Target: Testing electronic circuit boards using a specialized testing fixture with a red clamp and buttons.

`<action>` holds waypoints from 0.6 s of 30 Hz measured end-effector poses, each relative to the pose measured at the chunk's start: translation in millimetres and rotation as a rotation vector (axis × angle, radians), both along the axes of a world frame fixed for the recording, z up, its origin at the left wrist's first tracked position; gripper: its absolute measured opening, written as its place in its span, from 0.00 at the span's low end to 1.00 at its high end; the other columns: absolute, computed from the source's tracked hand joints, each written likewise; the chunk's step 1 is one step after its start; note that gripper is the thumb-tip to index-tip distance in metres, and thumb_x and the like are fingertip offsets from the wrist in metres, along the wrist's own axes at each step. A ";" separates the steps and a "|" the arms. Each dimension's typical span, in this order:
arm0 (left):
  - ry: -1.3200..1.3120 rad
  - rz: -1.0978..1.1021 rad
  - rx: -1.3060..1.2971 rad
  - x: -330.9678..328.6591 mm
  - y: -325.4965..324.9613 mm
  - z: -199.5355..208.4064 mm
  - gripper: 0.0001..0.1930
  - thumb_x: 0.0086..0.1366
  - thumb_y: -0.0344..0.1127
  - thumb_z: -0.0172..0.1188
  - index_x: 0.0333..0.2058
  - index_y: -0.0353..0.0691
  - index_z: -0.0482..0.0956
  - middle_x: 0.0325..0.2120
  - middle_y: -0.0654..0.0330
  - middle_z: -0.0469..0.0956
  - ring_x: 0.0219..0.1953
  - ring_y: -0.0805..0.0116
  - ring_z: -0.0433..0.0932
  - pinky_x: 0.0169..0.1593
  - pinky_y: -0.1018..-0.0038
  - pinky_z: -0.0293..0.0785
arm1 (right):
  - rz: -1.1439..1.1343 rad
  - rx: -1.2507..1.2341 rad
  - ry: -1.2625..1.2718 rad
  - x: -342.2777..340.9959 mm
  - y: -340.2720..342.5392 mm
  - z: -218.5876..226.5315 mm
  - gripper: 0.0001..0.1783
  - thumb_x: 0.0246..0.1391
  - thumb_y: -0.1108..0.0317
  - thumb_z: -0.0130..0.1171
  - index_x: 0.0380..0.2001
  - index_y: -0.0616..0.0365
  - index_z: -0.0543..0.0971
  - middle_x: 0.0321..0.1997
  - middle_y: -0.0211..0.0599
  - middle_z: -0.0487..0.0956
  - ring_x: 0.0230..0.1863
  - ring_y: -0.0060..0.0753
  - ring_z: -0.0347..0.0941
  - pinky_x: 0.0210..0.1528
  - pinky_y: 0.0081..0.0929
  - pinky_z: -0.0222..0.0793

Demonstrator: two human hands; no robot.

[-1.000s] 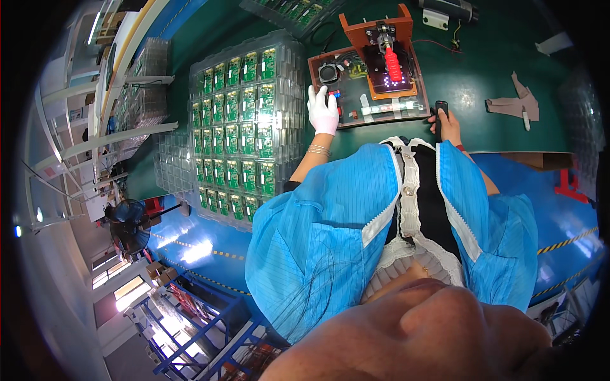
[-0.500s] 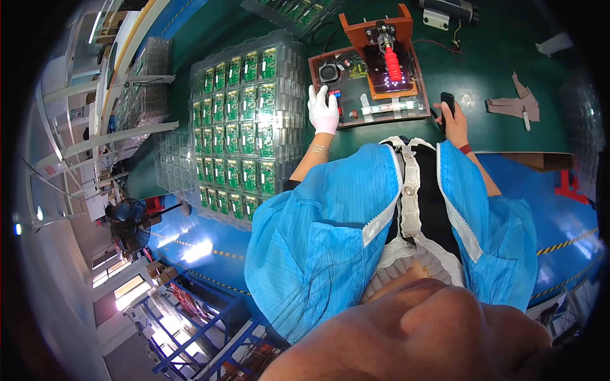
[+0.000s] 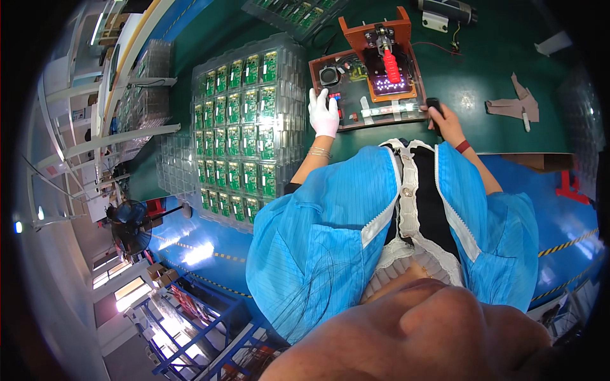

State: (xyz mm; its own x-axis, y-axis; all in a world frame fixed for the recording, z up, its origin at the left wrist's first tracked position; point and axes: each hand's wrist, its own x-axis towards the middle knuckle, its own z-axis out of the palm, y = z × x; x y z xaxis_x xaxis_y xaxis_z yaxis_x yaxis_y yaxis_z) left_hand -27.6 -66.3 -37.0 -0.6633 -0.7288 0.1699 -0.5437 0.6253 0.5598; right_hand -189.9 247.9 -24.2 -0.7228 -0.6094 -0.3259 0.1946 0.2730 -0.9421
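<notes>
A test fixture with a clear top and an orange-brown frame stands before me. Its red-handled toggle clamp is over a lit display showing white-violet segments. My left hand, in a white glove, rests at the fixture's left edge beside small red and blue parts, fingers stretched out and holding nothing. In my bare right hand is a slim black handheld device, like a remote control, its far end close to the fixture's front right corner. My fingers partly cover it.
Left of the fixture stand stacked clear trays with green circuit boards. Another board tray lies at the back. A black cylindrical motor with wires sits back right. Brownish cloth pieces lie on the green table at right.
My right hand has moved left with the black device, tilting it toward the fixture. The display's lit segments look different. My left hand stays nearly in place.
</notes>
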 end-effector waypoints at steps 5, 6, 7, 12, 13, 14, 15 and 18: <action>-0.004 0.002 0.019 0.4 2.4 0.7 0.20 0.60 0.41 0.54 0.51 0.44 0.74 0.62 0.50 0.59 0.58 0.49 0.65 0.58 0.66 0.64 | -0.506 -0.315 -0.406 -7.2 10.5 4.5 0.19 0.61 0.65 0.48 0.53 0.60 0.67 0.45 0.38 0.77 0.33 0.27 0.74 0.39 0.22 0.70; -0.006 0.003 0.020 -0.2 1.3 0.9 0.20 0.60 0.41 0.54 0.51 0.44 0.74 0.62 0.50 0.59 0.58 0.49 0.65 0.58 0.66 0.63 | -0.521 -0.340 -0.474 -12.8 16.0 1.6 0.19 0.61 0.66 0.47 0.55 0.60 0.65 0.49 0.39 0.76 0.36 0.29 0.75 0.41 0.23 0.70; -0.009 0.002 0.021 -0.7 0.4 1.0 0.20 0.60 0.41 0.54 0.51 0.45 0.74 0.62 0.50 0.59 0.58 0.49 0.65 0.58 0.66 0.63 | -0.538 -0.365 -0.543 -17.4 21.0 -1.4 0.20 0.62 0.68 0.46 0.56 0.60 0.63 0.52 0.40 0.74 0.40 0.31 0.75 0.44 0.24 0.70; -0.008 0.009 0.016 1.3 -1.0 0.6 0.20 0.60 0.41 0.54 0.51 0.45 0.74 0.62 0.50 0.59 0.58 0.49 0.65 0.58 0.66 0.63 | -0.370 -0.285 -0.285 -8.7 9.2 16.0 0.23 0.62 0.73 0.41 0.60 0.59 0.58 0.59 0.42 0.69 0.52 0.35 0.72 0.53 0.26 0.66; -0.006 0.012 0.013 1.4 -1.2 0.7 0.20 0.60 0.41 0.54 0.51 0.45 0.74 0.62 0.50 0.59 0.58 0.49 0.65 0.58 0.66 0.63 | -0.307 -0.250 -0.176 -7.0 7.6 18.6 0.23 0.62 0.74 0.40 0.61 0.59 0.57 0.60 0.42 0.68 0.54 0.36 0.71 0.55 0.27 0.65; -0.005 0.010 0.012 0.4 -0.8 0.5 0.20 0.60 0.41 0.54 0.51 0.45 0.74 0.62 0.50 0.59 0.58 0.49 0.65 0.58 0.66 0.63 | -0.309 -0.251 -0.175 -6.9 7.8 18.1 0.23 0.62 0.74 0.40 0.61 0.59 0.57 0.60 0.42 0.68 0.54 0.36 0.71 0.55 0.27 0.65; -0.004 0.008 0.015 -0.6 0.1 0.0 0.20 0.60 0.41 0.54 0.51 0.45 0.74 0.62 0.50 0.59 0.58 0.49 0.65 0.58 0.66 0.63 | -0.290 -0.235 -0.110 -6.3 7.4 16.6 0.23 0.62 0.74 0.40 0.61 0.59 0.57 0.60 0.42 0.68 0.54 0.36 0.72 0.56 0.27 0.64; -0.001 0.002 0.028 -2.7 2.1 -1.3 0.21 0.59 0.40 0.54 0.51 0.44 0.74 0.62 0.50 0.59 0.58 0.49 0.65 0.58 0.66 0.63 | -0.230 -0.183 0.086 -4.5 5.4 11.8 0.23 0.61 0.75 0.39 0.60 0.59 0.57 0.60 0.42 0.69 0.54 0.36 0.72 0.57 0.27 0.63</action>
State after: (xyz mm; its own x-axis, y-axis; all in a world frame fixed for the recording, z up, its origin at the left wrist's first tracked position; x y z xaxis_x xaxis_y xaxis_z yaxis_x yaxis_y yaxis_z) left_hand -30.3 -64.2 -38.2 -0.6615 -0.7349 0.1490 -0.5456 0.6081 0.5767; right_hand -194.5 253.3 -12.4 -0.8689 -0.4694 -0.1571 0.1487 0.0551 -0.9873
